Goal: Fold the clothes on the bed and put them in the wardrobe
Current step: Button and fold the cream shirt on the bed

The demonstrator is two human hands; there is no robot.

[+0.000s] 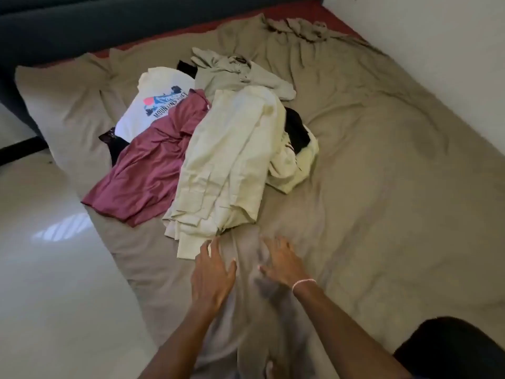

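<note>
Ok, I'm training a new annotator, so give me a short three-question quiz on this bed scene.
1. True or false: the left hand grips the maroon shirt.
2. Which garment partly overlaps the white printed T-shirt? A) maroon shirt B) blue jeans C) red towel
3. Fill in: the wrist of the right hand wears a pale ____.
Key: 1 false; 2 A; 3 bracelet.

Single wide-angle view: camera riding on person's head, looking forward and steeply down over bed (382,173) from its near edge. Left hand (213,272), right hand (284,265) showing close, low centre; clothes pile (218,160) lying farther, mid-frame; floor (54,269) edging left.
</note>
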